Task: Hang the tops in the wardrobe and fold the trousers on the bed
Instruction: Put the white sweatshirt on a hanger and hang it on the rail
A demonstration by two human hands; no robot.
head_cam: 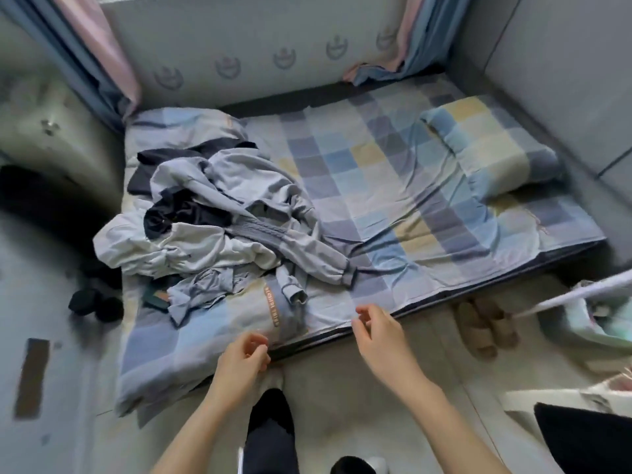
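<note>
step: nothing picked yet imo | clothes pile (pixel 219 220) heaped on bed (pixel 393 186), left side | my left hand (pixel 244 357) and right hand (pixel 379 331) hover at near edge, fingers loosely curled, holding nothing | next: reach in, pull one garment free

The bed (pixel 393 186) beyond the hands wears a sheet checked in blue, grey, pale yellow and white, as does its pillow (pixel 492 148). Up and left of the left hand (pixel 244 354), the clothes pile (pixel 219 213) mixes pale grey, white and navy. Tan slippers (pixel 485 330) sit right of the right hand (pixel 379 333).
</note>
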